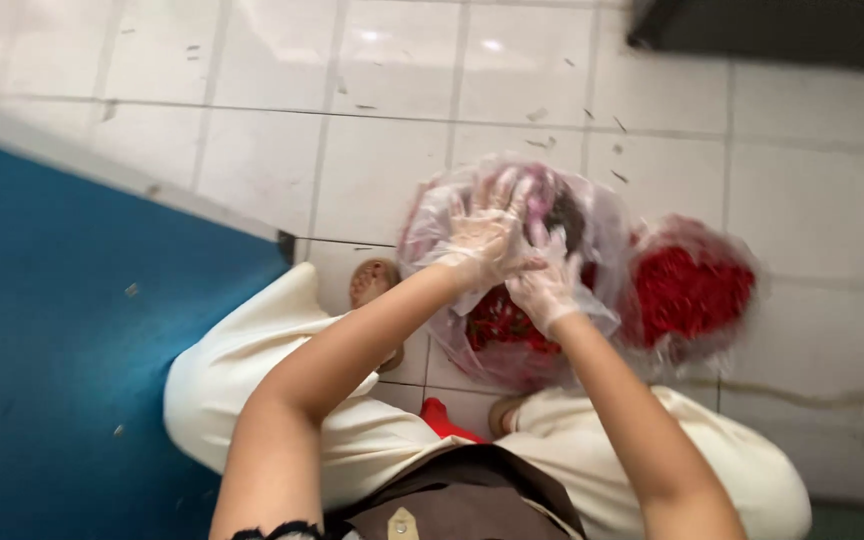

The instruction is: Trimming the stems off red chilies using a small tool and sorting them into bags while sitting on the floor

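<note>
Between the knees, above the tiled floor [252, 170], left hand [482, 235] and right hand [549, 285], both gloved, grip 1 clear bag of red chillies [512, 325]; a 2nd bag [687, 290] lies just right.

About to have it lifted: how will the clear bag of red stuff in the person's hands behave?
The clear bag looks thin and crumpled, so it will likely sag rather than hold shape. Both gloved hands, left hand and right hand, gather its top; plastic on plastic may slip. Its bulging red contents may shift.
</note>
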